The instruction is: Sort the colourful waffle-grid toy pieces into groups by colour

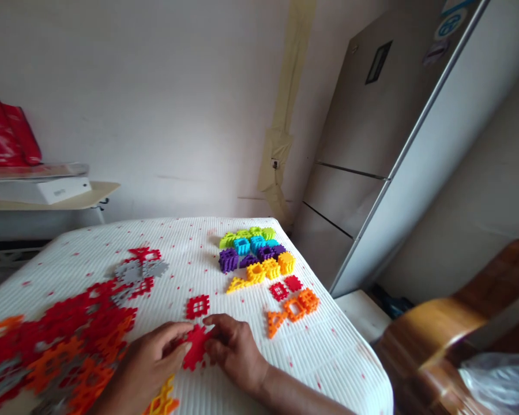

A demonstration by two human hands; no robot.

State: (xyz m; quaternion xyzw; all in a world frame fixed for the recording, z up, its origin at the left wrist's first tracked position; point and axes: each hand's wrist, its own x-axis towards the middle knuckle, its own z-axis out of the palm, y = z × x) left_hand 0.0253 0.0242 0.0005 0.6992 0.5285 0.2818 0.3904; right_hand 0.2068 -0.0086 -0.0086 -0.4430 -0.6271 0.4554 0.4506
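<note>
Both my hands meet on red interlocking plastic pieces (195, 346) low on the white table cover (328, 351). My left hand (149, 360) pinches the pieces from the left, my right hand (231, 346) from the right, fingers curled on them. A single red square piece (198, 306) lies just beyond. Built cubes lie in rows by colour further right: green (246, 234), blue (249, 244), purple (229, 259), yellow (268, 268), red (285, 287), orange (300, 304).
A heap of loose red, orange and grey pieces (69, 340) covers the table's left side. A yellow piece (164, 400) lies under my left wrist. A grey fridge (372, 161) stands at the right, a wooden chair (458, 323) at lower right, a shelf (47, 196) at the left.
</note>
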